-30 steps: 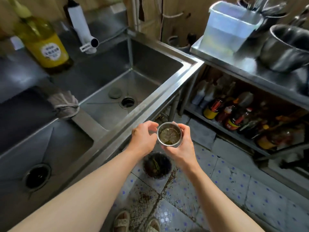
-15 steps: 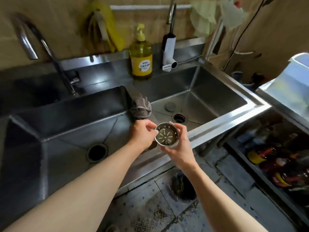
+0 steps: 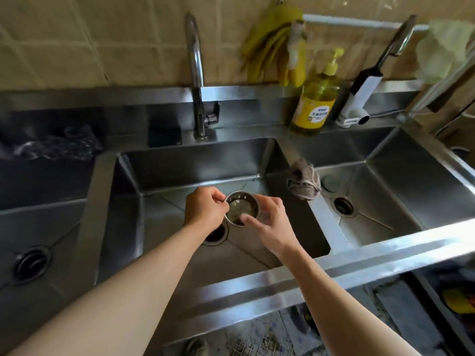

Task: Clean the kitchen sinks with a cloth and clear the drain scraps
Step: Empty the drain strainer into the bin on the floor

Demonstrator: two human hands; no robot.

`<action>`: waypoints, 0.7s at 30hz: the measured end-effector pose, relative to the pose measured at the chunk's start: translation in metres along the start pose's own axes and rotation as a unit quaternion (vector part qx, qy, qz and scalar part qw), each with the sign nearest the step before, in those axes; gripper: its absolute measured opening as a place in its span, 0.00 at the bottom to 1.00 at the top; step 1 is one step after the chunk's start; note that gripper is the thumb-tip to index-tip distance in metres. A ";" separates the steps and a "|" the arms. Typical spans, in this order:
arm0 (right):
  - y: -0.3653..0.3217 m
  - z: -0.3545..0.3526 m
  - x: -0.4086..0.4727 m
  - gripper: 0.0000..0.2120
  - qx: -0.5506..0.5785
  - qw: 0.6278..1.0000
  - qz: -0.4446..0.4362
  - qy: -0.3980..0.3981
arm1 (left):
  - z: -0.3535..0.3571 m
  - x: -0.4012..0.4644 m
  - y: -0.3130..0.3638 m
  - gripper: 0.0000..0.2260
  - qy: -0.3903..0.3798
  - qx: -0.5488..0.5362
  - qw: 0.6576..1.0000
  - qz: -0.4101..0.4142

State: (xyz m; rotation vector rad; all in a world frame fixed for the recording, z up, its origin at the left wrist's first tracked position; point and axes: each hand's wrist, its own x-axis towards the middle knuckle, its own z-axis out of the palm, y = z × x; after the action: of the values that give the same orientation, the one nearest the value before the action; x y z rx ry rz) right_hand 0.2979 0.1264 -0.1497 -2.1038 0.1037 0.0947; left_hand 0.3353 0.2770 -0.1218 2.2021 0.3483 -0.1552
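Beige wall tiles (image 3: 102,47) face me above a steel backsplash (image 3: 128,98). Yellow rubber gloves (image 3: 277,44) and a pale rag (image 3: 442,52) hang from a white rail (image 3: 359,21). Below me lies a stained, patterned floor (image 3: 257,337). Soft daylight glints off the metal.

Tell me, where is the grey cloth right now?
In the head view the grey cloth lies bunched on the divider between the middle sink and the right sink, right of the hands, below the yellow soap bottle.

Sinks (image 3: 385,249) brushed steel; cloth (image 3: 304,182) coarse, grey.
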 end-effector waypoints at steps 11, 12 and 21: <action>-0.021 0.071 0.064 0.05 -0.103 0.991 0.069 0.039 | -0.014 0.059 -0.073 0.07 -0.008 -0.024 0.998 -0.060; -0.015 0.078 0.073 0.06 -0.108 0.990 0.077 0.039 | -0.010 0.066 -0.079 0.06 -0.008 -0.026 0.997 -0.068; 0.063 0.122 0.139 0.04 -0.185 0.963 0.187 -0.051 | 0.020 0.100 -0.132 0.08 -0.032 -0.021 0.985 -0.166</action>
State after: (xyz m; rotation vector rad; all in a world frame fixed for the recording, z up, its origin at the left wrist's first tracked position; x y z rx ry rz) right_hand 0.4257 0.1945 -0.2815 -2.4217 0.4527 0.4807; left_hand 0.3912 0.3570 -0.2579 2.0791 0.6751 -0.3967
